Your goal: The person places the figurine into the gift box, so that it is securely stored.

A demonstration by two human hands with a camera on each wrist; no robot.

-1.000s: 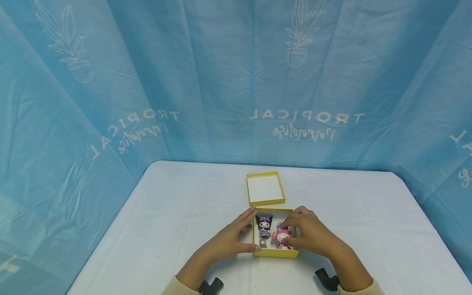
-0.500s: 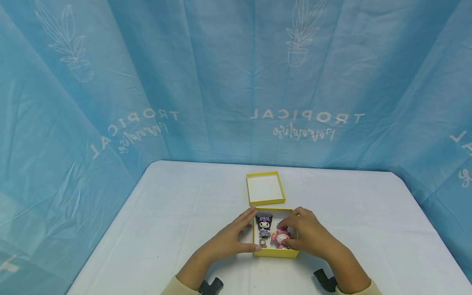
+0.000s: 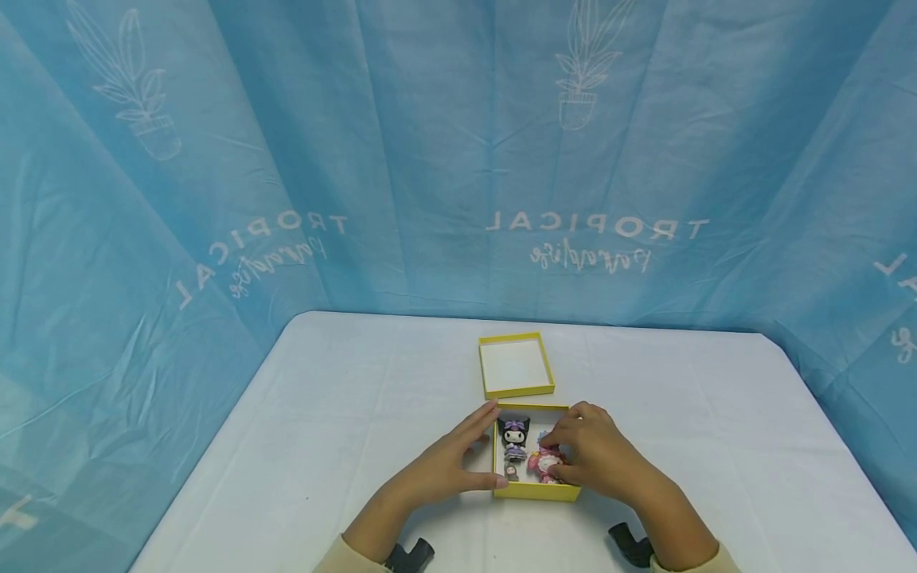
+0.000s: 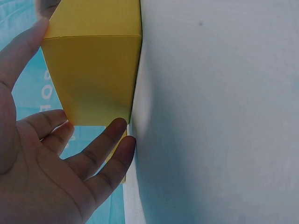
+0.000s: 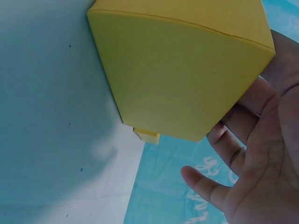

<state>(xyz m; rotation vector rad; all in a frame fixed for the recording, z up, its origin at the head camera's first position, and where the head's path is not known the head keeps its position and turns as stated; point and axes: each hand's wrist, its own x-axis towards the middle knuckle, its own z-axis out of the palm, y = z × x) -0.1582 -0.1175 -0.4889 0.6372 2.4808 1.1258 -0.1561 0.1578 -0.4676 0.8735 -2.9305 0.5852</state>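
A yellow box (image 3: 537,492) with a white inside stands uncovered near the front of the table. My left hand (image 3: 444,465) holds its left side, thumb at the near corner and fingertips at the far one; the left wrist view shows that wall of the box (image 4: 93,79) between thumb and fingers. Reaching over the right wall, my right hand (image 3: 602,446) pinches a pink figurine (image 3: 546,463) inside the box, thumb and index finger on it. To its left lie a black-hooded figurine (image 3: 513,442) and a small grey-brown one (image 3: 511,471). The right wrist view hides the figurines behind the box (image 5: 177,74).
Just behind the box lies its yellow-rimmed lid (image 3: 519,392), inner side up. A white cloth (image 3: 344,398) covers the table. Blue printed curtains (image 3: 430,159) hang behind and at both sides. Black devices (image 3: 632,545) are strapped at both wrists.
My right hand has shifted slightly left with the pink figurine, which has turned a little within the box. The left hand, box and lid stay put.
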